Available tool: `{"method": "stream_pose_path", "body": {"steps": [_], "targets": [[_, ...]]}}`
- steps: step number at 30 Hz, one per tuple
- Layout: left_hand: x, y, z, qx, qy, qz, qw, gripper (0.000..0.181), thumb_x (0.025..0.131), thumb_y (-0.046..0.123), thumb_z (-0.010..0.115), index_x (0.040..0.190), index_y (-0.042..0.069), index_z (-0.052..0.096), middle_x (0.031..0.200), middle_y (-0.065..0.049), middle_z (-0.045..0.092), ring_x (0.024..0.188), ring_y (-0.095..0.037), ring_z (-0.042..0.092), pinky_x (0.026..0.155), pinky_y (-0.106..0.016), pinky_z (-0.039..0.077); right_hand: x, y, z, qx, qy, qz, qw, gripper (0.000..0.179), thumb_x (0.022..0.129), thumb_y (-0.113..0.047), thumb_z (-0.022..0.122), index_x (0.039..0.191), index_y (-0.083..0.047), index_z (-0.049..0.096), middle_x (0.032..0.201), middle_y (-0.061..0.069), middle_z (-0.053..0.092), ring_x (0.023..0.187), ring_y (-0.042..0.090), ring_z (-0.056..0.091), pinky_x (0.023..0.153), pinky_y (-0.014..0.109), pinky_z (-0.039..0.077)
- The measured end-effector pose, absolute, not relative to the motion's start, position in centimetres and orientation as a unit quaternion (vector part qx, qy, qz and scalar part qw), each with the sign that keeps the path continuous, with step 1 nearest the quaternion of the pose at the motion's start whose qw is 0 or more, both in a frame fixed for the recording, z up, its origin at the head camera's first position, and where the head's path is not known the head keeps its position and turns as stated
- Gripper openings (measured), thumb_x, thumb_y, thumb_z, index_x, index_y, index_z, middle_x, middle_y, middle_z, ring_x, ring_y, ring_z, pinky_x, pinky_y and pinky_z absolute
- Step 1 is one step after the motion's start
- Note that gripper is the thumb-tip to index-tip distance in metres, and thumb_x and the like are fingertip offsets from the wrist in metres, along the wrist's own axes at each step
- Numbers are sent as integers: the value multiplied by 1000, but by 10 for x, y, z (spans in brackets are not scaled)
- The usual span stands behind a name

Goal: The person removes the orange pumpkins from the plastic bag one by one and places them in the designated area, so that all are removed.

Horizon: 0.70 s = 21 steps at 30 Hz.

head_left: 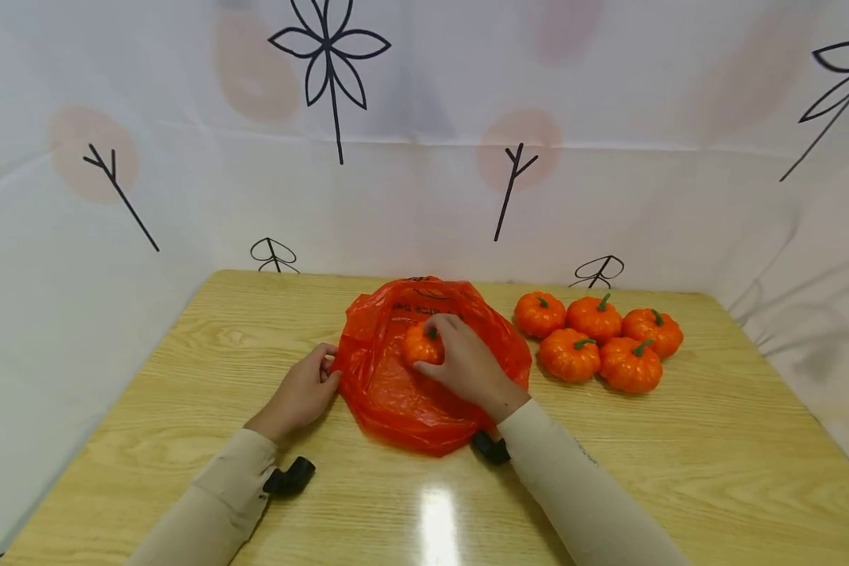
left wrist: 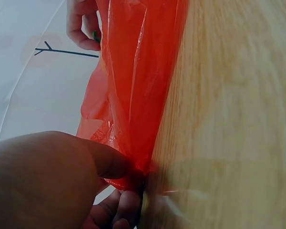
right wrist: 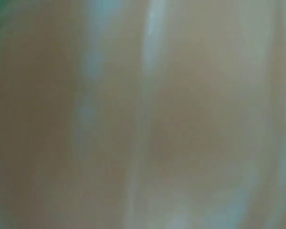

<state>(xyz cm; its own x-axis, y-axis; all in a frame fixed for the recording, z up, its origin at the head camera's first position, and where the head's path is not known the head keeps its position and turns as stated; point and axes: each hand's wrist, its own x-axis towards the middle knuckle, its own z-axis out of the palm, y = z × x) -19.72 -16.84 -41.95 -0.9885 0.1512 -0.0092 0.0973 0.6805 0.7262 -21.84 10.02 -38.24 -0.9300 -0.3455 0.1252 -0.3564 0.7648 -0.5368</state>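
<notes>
A red plastic bag lies spread with its mouth facing up on the wooden table. My right hand reaches over the bag's mouth and grips a small orange pumpkin with a green stem, thumb and fingers on either side of it. At the bag's left edge, my left hand pinches the plastic between thumb and fingers, low by the tabletop; the left wrist view shows the thumb pressed on the gathered film. The right wrist view is blurred, apparently by something close to the lens.
Several orange pumpkins stand grouped on the table, right of the bag. A white cloth with plant drawings hangs behind the table's back edge. Black wrist cameras sit under both sleeves.
</notes>
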Motion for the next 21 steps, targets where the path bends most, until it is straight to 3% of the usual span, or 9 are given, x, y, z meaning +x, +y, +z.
{"method": "stream_pose_path", "body": {"steps": [14, 21], "targets": [[-196, -170, -416, 72, 919, 386, 29, 28, 99, 8, 56, 126, 4, 54, 97, -10, 62, 81, -18, 53, 74, -30, 46, -194, 114, -378, 217, -929, 289, 74, 58, 87, -36, 78, 134, -14, 51, 146, 9, 48, 134, 30, 49, 102, 45, 50], [-195, -168, -417, 80, 918, 386, 29, 28, 99, 7, 55, 127, 3, 54, 98, -10, 62, 81, -17, 53, 75, -31, 46, -180, 127, -378, 234, -919, 295, 118, 58, 86, -36, 79, 134, -14, 54, 148, 8, 47, 136, 31, 47, 103, 47, 49]]}}
